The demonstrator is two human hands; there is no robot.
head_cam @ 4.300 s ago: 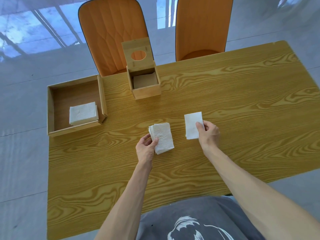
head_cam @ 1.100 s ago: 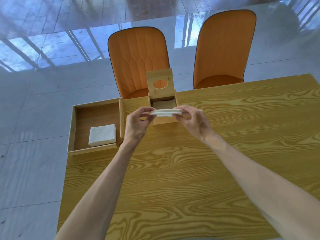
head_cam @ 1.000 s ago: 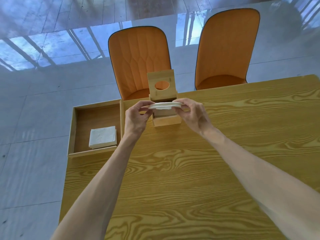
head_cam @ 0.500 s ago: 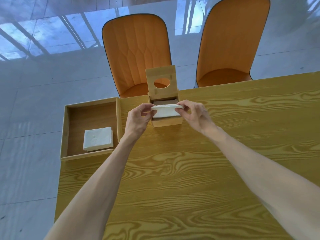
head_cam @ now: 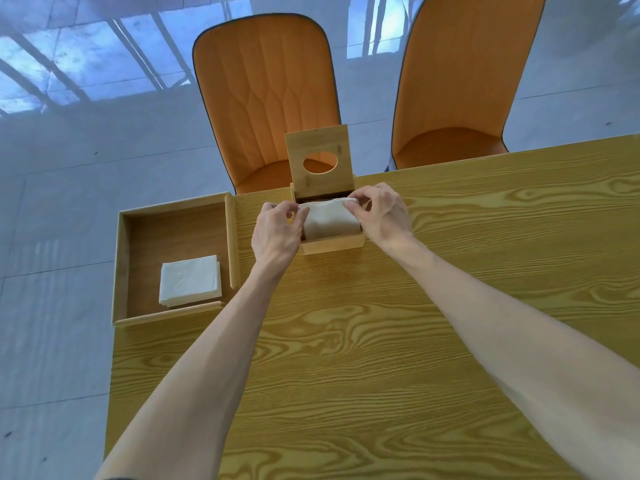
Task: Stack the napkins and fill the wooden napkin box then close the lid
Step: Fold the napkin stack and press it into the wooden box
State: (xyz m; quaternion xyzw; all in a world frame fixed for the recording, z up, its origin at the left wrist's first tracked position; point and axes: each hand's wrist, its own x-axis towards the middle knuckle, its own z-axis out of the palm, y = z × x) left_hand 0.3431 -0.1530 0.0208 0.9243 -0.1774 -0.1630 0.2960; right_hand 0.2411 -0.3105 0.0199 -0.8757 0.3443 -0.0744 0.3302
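A stack of white napkins (head_cam: 329, 218) is tilted into the mouth of the wooden napkin box (head_cam: 332, 244) at the table's far edge. Its near edge sits inside the box and its far edge is raised. My left hand (head_cam: 277, 233) pinches the stack's left corner and my right hand (head_cam: 381, 216) pinches its right corner. The box's lid (head_cam: 318, 161), with an oval hole, stands upright behind the opening. A second stack of napkins (head_cam: 190, 279) lies in the wooden tray (head_cam: 119, 265) on the left.
The wood-grain table (head_cam: 381, 341) stretches toward me and to the right. Two orange chairs (head_cam: 266, 91) (head_cam: 460, 81) stand behind its far edge. The tray overhangs the table's left edge, over a glossy tiled floor.
Both hands carried the napkin stack from the table up to the box, and over the last second lowered it from above the opening so its near edge dips inside.
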